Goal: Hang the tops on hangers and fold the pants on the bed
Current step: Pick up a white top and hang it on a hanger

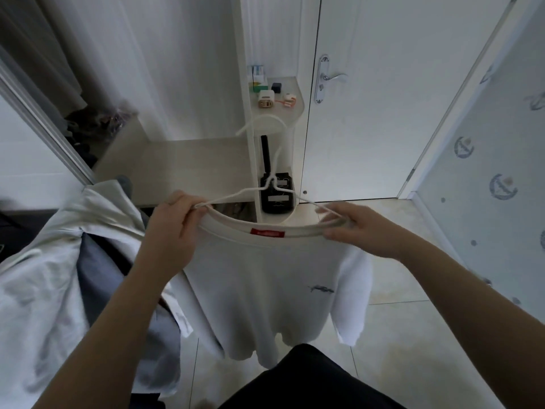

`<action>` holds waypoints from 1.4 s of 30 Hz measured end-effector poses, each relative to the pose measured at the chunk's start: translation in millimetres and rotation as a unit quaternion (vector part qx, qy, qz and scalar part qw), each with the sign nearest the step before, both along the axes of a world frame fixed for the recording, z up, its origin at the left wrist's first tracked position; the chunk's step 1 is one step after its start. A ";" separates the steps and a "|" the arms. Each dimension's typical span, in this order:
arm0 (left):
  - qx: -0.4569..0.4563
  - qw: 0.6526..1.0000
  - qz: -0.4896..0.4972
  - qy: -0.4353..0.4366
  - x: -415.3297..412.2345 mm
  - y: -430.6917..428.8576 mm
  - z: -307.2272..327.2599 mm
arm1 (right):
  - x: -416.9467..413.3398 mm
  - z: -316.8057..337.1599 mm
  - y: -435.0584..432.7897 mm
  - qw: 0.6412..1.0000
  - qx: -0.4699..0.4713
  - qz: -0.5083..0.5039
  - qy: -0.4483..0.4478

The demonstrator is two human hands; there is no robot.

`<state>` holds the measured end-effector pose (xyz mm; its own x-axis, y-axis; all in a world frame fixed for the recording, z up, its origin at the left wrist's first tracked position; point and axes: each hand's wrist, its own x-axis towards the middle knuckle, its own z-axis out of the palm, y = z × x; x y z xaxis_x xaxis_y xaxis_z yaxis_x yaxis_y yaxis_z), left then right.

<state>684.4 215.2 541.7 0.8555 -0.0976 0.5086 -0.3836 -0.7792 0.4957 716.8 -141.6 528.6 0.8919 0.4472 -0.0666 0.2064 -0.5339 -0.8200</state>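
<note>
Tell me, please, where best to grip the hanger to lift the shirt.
Grip the hanger at its twisted neck under the hook, from the hook side. It is bare and centred, so it should hang level; the arm ends are at the shirt collar, pinched by left hand and right hand.

Soft, matt white cloth T-shirt (265, 290), with a red woven neck label (269, 233). Thin white wire hanger (233, 197), smooth, looks plastic-coated. Pale floor tiles (413, 335), glossy, faintly mottled. Shiny silver metal door handle (333, 76). Light wood-grain shelf (182, 166), matt, laminate-like.
</note>
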 end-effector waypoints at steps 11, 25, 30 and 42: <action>-0.002 0.999 0.044 -0.004 4.1 28.5 -12.1 | 7.2 -29.5 -15.6 0.975 0.055 -0.210 -0.038; 0.006 0.997 0.069 -0.035 4.6 34.4 -5.5 | 3.5 25.6 -3.6 0.962 0.169 -0.155 -0.145; -0.015 0.996 0.046 -0.070 10.7 20.0 5.9 | 4.2 26.2 -9.7 0.977 0.142 -0.102 -0.120; -0.041 0.997 0.051 -0.040 92.5 51.3 75.3 | 65.0 90.8 45.7 0.984 0.031 -0.003 -0.176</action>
